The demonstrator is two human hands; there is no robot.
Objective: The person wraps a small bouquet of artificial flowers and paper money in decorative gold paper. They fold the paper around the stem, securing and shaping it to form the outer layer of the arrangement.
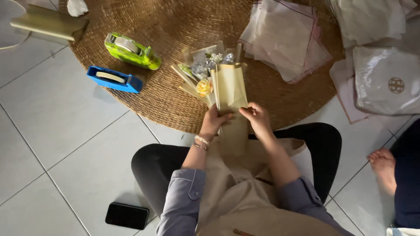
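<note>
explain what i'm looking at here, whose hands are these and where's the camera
The one picture comes from a camera worn on a person's head, looking down at their lap as they sit on a tiled floor. Their left hand and right hand both grip a small bouquet wrapped in tan paper. It is held over a round woven mat. On the mat lie a green tape dispenser, a blue tape dispenser and a pile of clear sheets. A dark phone lies by the knee. The bare foot at right is someone else's.

Woven mat (175, 26): green tape dispenser (132, 51), blue tape dispenser (114, 79), clear sleeve stack (286, 39). Tile floor (57, 144): black phone (127, 215). Another person's bare foot (383, 166) at right.
</note>
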